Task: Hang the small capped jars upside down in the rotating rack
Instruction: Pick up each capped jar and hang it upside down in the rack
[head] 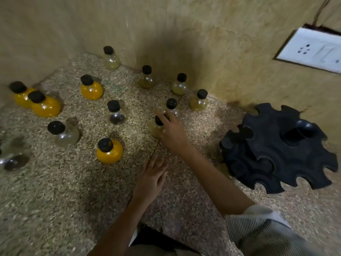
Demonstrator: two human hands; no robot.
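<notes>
Twelve small capped jars (pixel 116 112) that you can count cleanly are standing upright on the speckled tabletop (pixel 55 191), all with black caps, plus a blurry one at the far left edge (pixel 13 160). The one that matters is the pale yellowish jar (pixel 154 128) near the middle, just in front of another clear jar (pixel 171 106). Your right hand (pixel 171 131) is on top of it, fingers (pixel 160 115) draped over the cap and neck. It's too smeared to say whether they've actually closed around it or are only touching, so can't tell on the grip. The jar itself is sitting on the tabletop, cap up. Your left hand (pixel 153 179) lies flat on the tabletop nearer to you, fingers straight and together, holding nothing. Four of the jars are filled bright orange (pixel 109 152), three of them over on the left side; the pale greenish ones line up along the back wall (pixel 184 24). The rotating rack (pixel 276 150) is off to your right, well apart from the jar you're on: black, with notches all around its rim, standing on the tabletop close to the wall. A white switch plate (pixel 311 50) is on the wall above it, and your striped sleeve (pixel 258 231) shows at bottom right.
</notes>
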